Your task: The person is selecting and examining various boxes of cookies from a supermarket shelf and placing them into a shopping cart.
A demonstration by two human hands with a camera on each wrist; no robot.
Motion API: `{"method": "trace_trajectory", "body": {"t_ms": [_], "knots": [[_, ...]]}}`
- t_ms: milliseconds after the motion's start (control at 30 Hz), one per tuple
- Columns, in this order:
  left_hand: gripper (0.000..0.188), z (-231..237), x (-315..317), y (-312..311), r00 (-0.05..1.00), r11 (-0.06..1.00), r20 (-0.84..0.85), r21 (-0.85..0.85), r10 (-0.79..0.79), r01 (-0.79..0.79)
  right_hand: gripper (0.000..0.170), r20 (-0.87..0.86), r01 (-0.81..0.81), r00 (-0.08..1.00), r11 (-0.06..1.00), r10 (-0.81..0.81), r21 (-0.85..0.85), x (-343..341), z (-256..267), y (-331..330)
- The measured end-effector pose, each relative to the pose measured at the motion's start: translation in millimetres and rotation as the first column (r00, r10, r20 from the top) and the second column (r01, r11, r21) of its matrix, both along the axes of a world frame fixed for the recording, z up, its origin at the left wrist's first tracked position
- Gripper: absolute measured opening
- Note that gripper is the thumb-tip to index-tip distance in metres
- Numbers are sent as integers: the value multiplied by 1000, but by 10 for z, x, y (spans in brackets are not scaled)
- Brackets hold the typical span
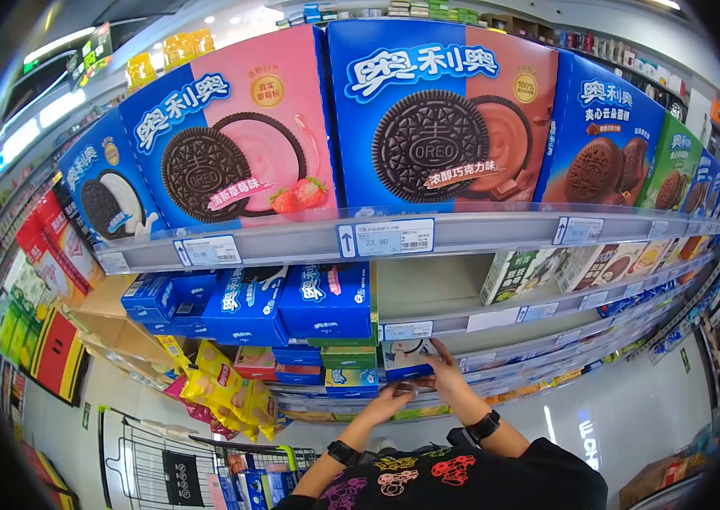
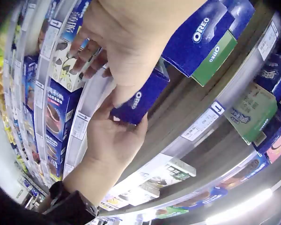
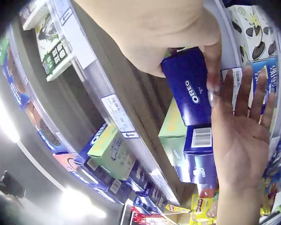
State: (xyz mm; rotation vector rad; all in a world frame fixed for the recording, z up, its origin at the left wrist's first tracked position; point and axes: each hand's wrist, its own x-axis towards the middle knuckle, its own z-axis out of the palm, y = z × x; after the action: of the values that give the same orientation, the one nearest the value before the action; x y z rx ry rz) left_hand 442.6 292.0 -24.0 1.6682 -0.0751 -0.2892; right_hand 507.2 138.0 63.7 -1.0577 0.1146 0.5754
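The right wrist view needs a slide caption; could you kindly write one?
The right hand grips a blue box by a shelf, left hand open alongside.

The small dark blue cardboard box [image 3: 185, 89] carries the word "OREO". The large blue-and-pink cardboard box [image 1: 228, 127] reads "奥利奥" and "清新草莓味"; the large blue-and-brown cardboard box [image 1: 449, 119] reads "浓醇巧克力味". One white-and-blue price label [image 1: 385, 240] shows "23.90".

bright light tube [image 2: 239, 206] glares; warped, dark edges

Shopping cart [image 1: 180, 478]; yellow snack bags [image 1: 222, 387]
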Motion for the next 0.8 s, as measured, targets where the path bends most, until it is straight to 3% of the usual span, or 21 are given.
{"method": "trace_trajectory", "body": {"t_ms": [100, 133, 200, 300, 433, 533, 567, 667, 767, 800], "knots": [[42, -232, 48, -44, 998, 999, -67, -49, -21, 18, 58, 46, -5, 999, 999, 7, -47, -133, 154, -193], [41, -190, 51, -118, 989, 959, -134, -264, 64, -98, 58, 68, -2, 998, 998, 7, -60, -170, 166, -275], [40, -30, -49, -323, 933, 712, -317, -615, 171, -339, 58, 76, -2, 997, 999, 5, -46, -275, 98, -468], [53, 232, -200, -553, 955, 600, -278, -749, 99, -280, 56, 115, 31, 993, 998, -24, -54, -484, 151, -761], [38, 470, -470, -885, 939, 710, -313, -630, 140, -316, 59, 218, 53, 975, 997, -40, -56, -874, 219, -1118], [32, 438, -689, -1149, 881, 666, -404, -589, 248, -458, 68, 342, -54, 935, 992, 91, -117, -1170, -31, -1460], [31, 401, -774, -1223, 865, 648, -428, -586, 261, -485, 71, 330, -101, 934, 988, 135, -117, -1295, -65, -1549], [32, 496, -1162, -1517, 847, 724, -379, -452, 374, -521, 83, 271, -238, 925, 963, 265, -129, -1616, -168, -1874], [37, 328, -1463, -1709, 844, 772, -332, -358, 421, -526, 83, 125, -401, 886, 874, 446, -275, -1782, -364, -2129], [39, 261, -1565, -1739, 836, 788, -356, -315, 418, -529, 72, 144, -451, 857, 854, 495, -259, -1831, -458, -2183]]}}
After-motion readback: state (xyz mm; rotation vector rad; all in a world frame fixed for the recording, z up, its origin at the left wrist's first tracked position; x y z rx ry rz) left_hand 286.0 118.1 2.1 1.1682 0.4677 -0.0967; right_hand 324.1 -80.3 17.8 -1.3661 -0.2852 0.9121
